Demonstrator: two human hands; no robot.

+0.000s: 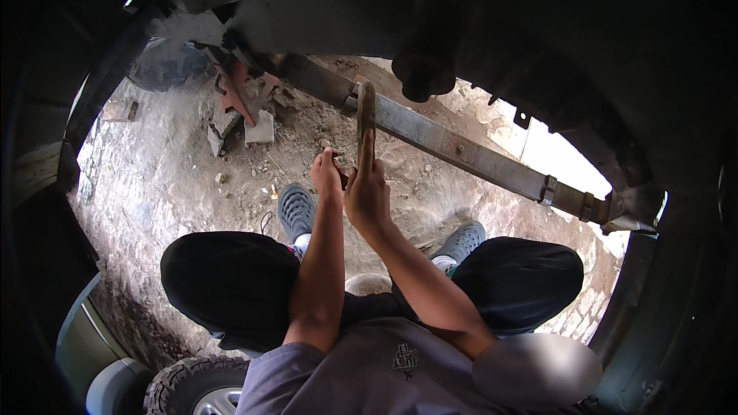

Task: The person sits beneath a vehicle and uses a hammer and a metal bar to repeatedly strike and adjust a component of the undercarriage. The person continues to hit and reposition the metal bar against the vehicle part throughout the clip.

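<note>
My right hand point(367, 192) is closed round the lower part of a long, worn metal tool point(367, 107), with its index finger stretched along the shaft. The tool's rounded upper end lies across a long grey metal rod point(453, 146) under a vehicle; its exact kind cannot be made out. Just left of it, my left hand point(328, 173) has its fingers closed, thumb up. A dark bit shows between the two hands, but what the left fingers hold is hidden.
Dark vehicle underbody point(500, 23) hangs overhead, and a clamp point(548, 190) circles the rod at right. A red metal stand point(237, 92) and concrete blocks point(260, 127) stand at the far left. A tyre point(181, 384) lies behind my left side. My knees are spread on dirt ground point(146, 184).
</note>
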